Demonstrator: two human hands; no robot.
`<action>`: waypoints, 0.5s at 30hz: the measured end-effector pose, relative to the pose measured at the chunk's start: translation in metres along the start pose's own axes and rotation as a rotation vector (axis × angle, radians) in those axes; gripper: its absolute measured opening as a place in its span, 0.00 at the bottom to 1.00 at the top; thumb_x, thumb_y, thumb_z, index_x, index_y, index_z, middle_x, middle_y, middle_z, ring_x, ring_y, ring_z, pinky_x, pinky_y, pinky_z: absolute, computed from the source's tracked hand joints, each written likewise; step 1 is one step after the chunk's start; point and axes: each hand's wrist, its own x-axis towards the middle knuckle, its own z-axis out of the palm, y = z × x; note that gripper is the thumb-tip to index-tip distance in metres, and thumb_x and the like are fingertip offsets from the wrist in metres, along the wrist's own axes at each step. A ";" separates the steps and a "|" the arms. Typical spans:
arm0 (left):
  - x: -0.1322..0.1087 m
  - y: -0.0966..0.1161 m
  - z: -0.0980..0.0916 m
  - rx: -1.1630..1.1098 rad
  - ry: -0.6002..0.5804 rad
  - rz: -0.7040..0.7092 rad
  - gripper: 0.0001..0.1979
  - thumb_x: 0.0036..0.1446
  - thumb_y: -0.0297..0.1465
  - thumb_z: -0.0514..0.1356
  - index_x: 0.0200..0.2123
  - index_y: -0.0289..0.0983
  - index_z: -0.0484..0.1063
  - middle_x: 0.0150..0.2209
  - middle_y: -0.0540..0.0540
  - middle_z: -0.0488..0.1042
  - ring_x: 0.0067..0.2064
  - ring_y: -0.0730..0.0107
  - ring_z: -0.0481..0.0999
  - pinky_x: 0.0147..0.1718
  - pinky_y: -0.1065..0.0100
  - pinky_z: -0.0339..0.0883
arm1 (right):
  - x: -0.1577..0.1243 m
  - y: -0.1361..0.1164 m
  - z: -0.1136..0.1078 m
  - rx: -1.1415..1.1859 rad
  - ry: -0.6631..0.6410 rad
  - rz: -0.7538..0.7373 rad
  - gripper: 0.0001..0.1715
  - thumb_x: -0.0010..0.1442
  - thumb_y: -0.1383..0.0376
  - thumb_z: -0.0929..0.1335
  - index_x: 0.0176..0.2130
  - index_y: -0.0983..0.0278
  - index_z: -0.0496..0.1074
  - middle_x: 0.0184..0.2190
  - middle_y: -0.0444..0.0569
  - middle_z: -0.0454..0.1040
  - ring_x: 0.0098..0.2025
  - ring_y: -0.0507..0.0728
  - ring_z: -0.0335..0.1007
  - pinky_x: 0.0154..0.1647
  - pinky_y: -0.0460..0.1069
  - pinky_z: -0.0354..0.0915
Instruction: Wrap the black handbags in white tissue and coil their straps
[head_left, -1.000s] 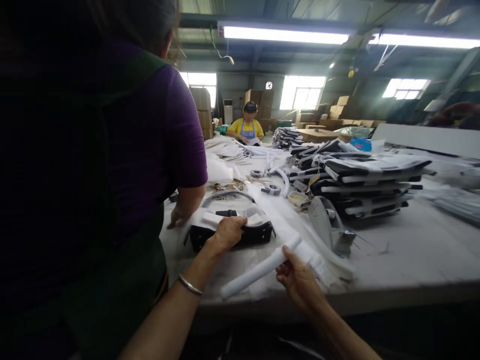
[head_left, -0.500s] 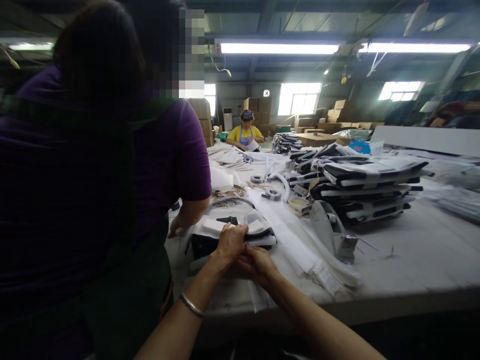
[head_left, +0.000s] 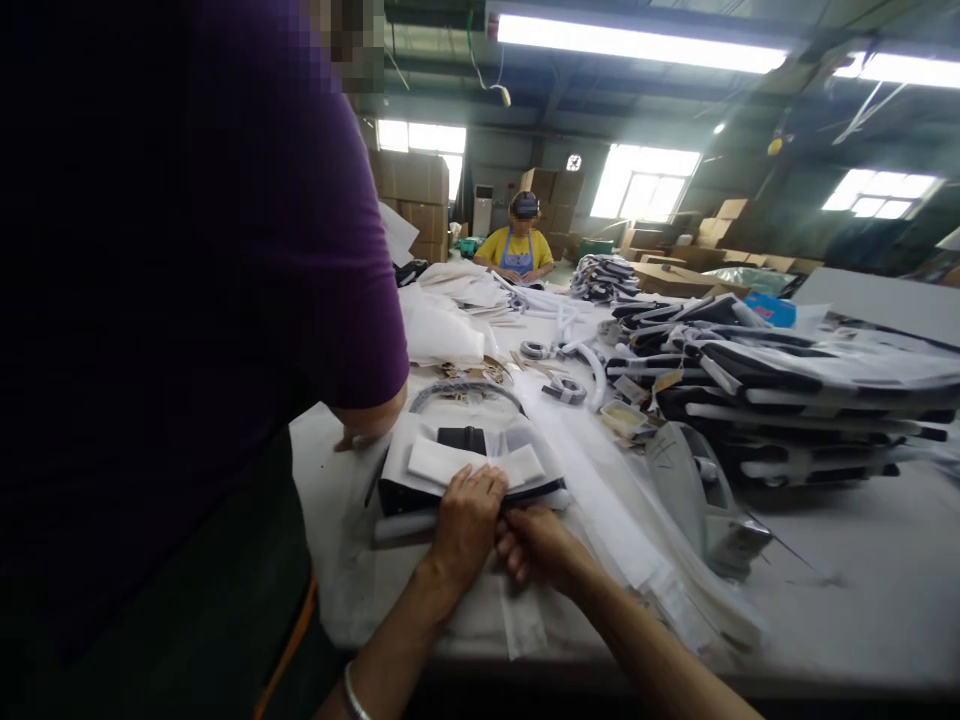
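A black bag (head_left: 420,485) with white wrapping on top lies flat on the table in front of me. My left hand (head_left: 466,522) rests on its near edge, fingers bent over it. My right hand (head_left: 541,545) sits right beside the left, fingers curled against the bag's near right edge. What the right fingers hold is hidden. A white rolled sheet (head_left: 405,524) pokes out under the bag's near side.
A person in a purple shirt (head_left: 225,300) stands close on my left, one hand (head_left: 352,438) on the table. A stack of black-and-white bags (head_left: 780,400) fills the right. White foam strips (head_left: 622,520), tape rolls (head_left: 564,390) and a dispenser (head_left: 705,490) lie between. Another worker (head_left: 521,245) sits far back.
My right hand carried a white rolled sheet from the table's near edge to the bag and now sits beside my left hand. The view shifted closer and leftward.
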 end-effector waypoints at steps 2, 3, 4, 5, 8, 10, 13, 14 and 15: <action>-0.004 -0.001 0.007 -0.004 0.034 0.005 0.20 0.58 0.17 0.53 0.53 0.35 0.69 0.54 0.41 0.76 0.58 0.59 0.72 0.60 0.52 0.62 | -0.015 -0.006 -0.006 -0.102 -0.014 0.020 0.20 0.62 0.55 0.67 0.27 0.67 0.69 0.17 0.47 0.73 0.12 0.49 0.64 0.10 0.42 0.59; -0.006 -0.001 0.009 -0.006 0.050 0.008 0.20 0.59 0.18 0.53 0.53 0.35 0.69 0.54 0.41 0.75 0.58 0.59 0.72 0.60 0.53 0.62 | -0.024 -0.010 -0.009 -0.149 -0.019 0.015 0.19 0.60 0.54 0.69 0.27 0.68 0.70 0.17 0.47 0.74 0.12 0.50 0.64 0.10 0.42 0.58; -0.007 -0.001 0.010 -0.004 0.071 0.013 0.20 0.59 0.18 0.53 0.54 0.35 0.69 0.54 0.42 0.75 0.58 0.59 0.72 0.60 0.53 0.63 | -0.035 -0.017 -0.012 -0.202 -0.014 -0.014 0.19 0.58 0.54 0.70 0.28 0.67 0.70 0.18 0.47 0.74 0.12 0.50 0.64 0.10 0.42 0.58; -0.009 -0.001 0.010 0.000 0.095 0.019 0.20 0.60 0.18 0.53 0.54 0.36 0.69 0.54 0.42 0.75 0.58 0.59 0.72 0.60 0.53 0.63 | -0.046 -0.024 -0.015 -0.261 0.013 -0.075 0.18 0.57 0.53 0.71 0.29 0.67 0.71 0.19 0.45 0.75 0.13 0.49 0.65 0.11 0.42 0.58; -0.010 0.000 0.009 0.021 0.174 0.060 0.18 0.63 0.20 0.52 0.53 0.36 0.70 0.54 0.43 0.76 0.57 0.61 0.73 0.58 0.55 0.65 | -0.071 -0.048 -0.024 -0.547 0.243 -0.447 0.16 0.60 0.53 0.69 0.31 0.64 0.74 0.23 0.44 0.76 0.19 0.50 0.70 0.19 0.44 0.65; -0.011 0.000 0.007 0.027 0.202 0.086 0.17 0.64 0.20 0.50 0.53 0.36 0.70 0.53 0.44 0.76 0.57 0.62 0.74 0.57 0.57 0.66 | -0.074 -0.058 -0.028 -0.761 0.393 -0.738 0.13 0.63 0.57 0.68 0.35 0.62 0.77 0.30 0.47 0.79 0.31 0.55 0.76 0.33 0.48 0.72; -0.011 0.000 0.005 0.031 0.224 0.094 0.17 0.66 0.21 0.49 0.53 0.36 0.70 0.53 0.44 0.77 0.56 0.62 0.74 0.57 0.58 0.66 | -0.055 -0.059 -0.032 -1.060 0.424 -1.043 0.12 0.66 0.64 0.66 0.46 0.60 0.77 0.45 0.51 0.80 0.49 0.60 0.75 0.53 0.56 0.70; -0.011 0.000 0.005 0.033 0.227 0.092 0.17 0.67 0.21 0.49 0.53 0.35 0.70 0.53 0.44 0.77 0.56 0.62 0.75 0.57 0.58 0.65 | -0.045 -0.056 -0.033 -1.145 0.394 -1.095 0.13 0.66 0.65 0.65 0.48 0.60 0.77 0.47 0.51 0.79 0.52 0.61 0.74 0.57 0.58 0.67; -0.011 0.000 0.005 0.036 0.228 0.090 0.17 0.67 0.22 0.49 0.53 0.35 0.70 0.53 0.43 0.77 0.55 0.62 0.75 0.57 0.58 0.65 | -0.036 -0.053 -0.034 -1.217 0.362 -1.126 0.15 0.66 0.67 0.65 0.49 0.59 0.76 0.49 0.51 0.79 0.54 0.61 0.73 0.60 0.60 0.65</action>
